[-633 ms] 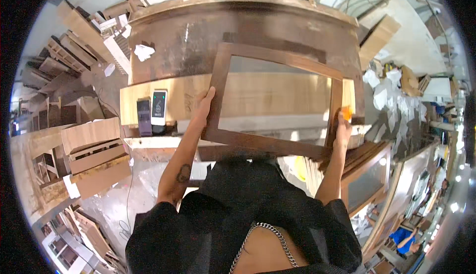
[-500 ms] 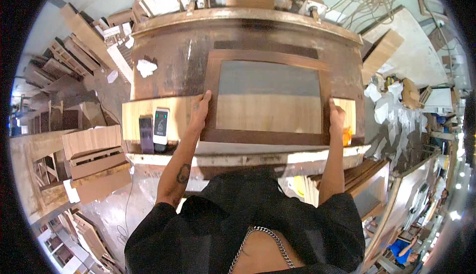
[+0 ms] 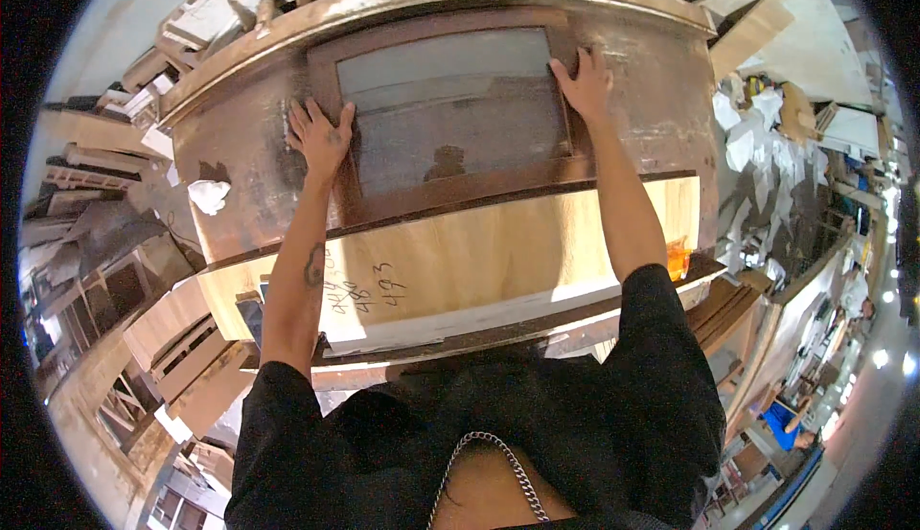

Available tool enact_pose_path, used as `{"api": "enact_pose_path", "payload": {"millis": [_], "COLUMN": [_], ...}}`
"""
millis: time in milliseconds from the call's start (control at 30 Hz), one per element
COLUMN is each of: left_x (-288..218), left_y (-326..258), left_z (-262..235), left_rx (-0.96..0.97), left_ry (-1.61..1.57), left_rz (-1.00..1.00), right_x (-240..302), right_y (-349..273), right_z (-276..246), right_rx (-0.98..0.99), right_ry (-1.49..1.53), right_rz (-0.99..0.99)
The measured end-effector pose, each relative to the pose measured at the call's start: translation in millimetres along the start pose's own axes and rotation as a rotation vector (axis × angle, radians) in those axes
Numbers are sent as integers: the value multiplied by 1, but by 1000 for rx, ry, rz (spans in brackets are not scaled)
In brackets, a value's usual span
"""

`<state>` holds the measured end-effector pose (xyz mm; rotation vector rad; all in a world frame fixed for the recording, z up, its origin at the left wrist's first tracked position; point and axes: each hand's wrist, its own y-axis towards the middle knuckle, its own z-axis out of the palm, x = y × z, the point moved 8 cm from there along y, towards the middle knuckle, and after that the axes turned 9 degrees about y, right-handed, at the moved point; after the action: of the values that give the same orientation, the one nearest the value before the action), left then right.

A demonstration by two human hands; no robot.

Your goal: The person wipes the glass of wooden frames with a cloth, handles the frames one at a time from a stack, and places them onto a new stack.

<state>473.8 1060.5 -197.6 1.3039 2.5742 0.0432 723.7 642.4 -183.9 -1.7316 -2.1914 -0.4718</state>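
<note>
- Your left hand (image 3: 321, 139): fingers spread, at left edge of framed panel (image 3: 452, 108).
- Your right hand (image 3: 587, 87): fingers spread, at right edge.
- Panel lies on worktop (image 3: 661, 99), beyond pale board (image 3: 479, 252).

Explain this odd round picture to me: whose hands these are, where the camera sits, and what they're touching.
There is no machine: these are a person's bare left hand and right hand. The wide fisheye camera sits on that person's head, looking down, so straight edges bend. On the worn brown workbench lies a dark brown rectangular wooden frame with a grey, shiny panel. The hands are spread open at its left and right edges; neither seems to grip it. Nearer the body lies a long pale wooden board.
</note>
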Motion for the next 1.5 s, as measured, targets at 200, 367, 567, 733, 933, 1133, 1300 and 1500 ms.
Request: {"api": "enact_pose_path", "payload": {"millis": [200,367,567,733,933,1133,1300,1500], "left_x": [1,-9,-12,-9,-7,-5,-3,2], "left_y": [-4,-6,-5,-8,-7,-8,-6,-7], "left_z": [9,6,4,6,5,9,10,13], "left_rx": [-19,-28,-11,24,-61,-115,-110,-131], "left_ry": [61,122,176,229,233,206,184,224], "left_rz": [5,10,-8,-23,-21,39,8,38], "right_x": [-4,-6,-4,2,0,-2,4,6], "right_y": [-8,-21,-19,-22,-23,-22,-24,-23], "right_z": [22,19,14,11,12,13,11,12], "right_rx": [3,-59,-88,-84,-112,-119,-147,-96], "right_ry": [165,73,-1,11,69,121,62,60], "right_rz": [-161,-187,-181,-173,-230,-264,-269,-254]}}
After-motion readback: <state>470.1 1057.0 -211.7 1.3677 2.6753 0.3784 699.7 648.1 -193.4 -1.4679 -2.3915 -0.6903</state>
